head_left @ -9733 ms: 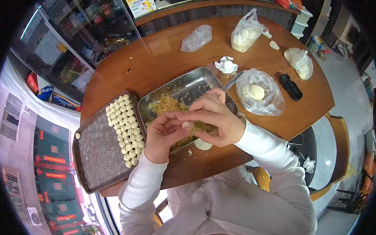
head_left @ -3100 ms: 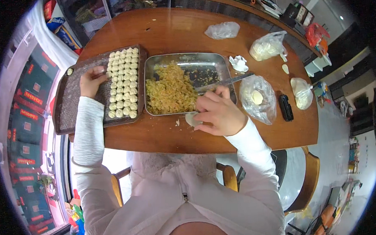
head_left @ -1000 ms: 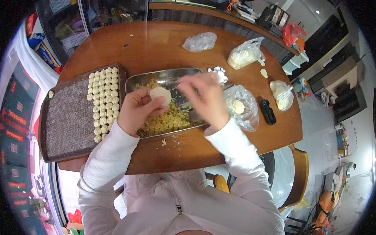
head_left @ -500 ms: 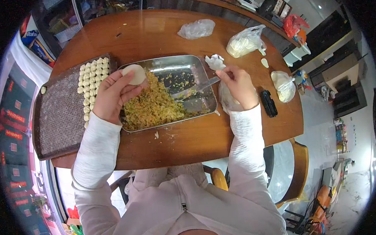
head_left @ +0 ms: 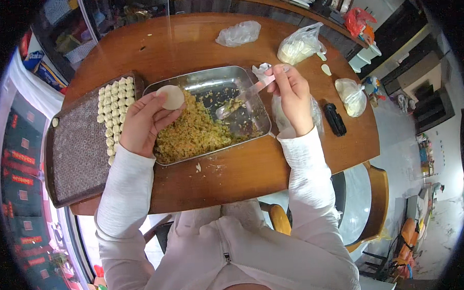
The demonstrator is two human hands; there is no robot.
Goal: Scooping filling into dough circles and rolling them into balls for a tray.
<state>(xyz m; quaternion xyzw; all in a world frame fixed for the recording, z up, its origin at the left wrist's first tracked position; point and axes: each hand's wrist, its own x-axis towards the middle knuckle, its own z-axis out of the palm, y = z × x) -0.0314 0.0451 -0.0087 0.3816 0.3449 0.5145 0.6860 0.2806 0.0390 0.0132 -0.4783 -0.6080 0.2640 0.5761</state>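
My left hand (head_left: 148, 120) pinches a round, pale dough wrapper (head_left: 172, 98) by its edge, over the left side of a metal tray (head_left: 209, 72). Chopped yellow-green filling (head_left: 193, 131) is heaped in the tray's left part, with scraps scattered to the right. My right hand (head_left: 292, 94) grips the handle of a flat metal spatula (head_left: 250, 91). Some filling sits on the blade, which is tilted down to the left above the tray. Left of it, a dark textured tray (head_left: 84, 145) holds rows of small shaped dumplings (head_left: 118, 100) along its right side.
Clear plastic bags with pale contents stand at the back right (head_left: 300, 43) and right (head_left: 351, 97). A crumpled bag (head_left: 238, 33) lies at the back. Under my right hand is another bag (head_left: 313, 116), beside a black object (head_left: 334, 120). A wooden chair (head_left: 374, 206) stands at lower right.
The spatula has lifted out of the filling, carrying a small portion on its blade. My right hand has risen slightly. The left hand still holds the wrapper, now more face-up.
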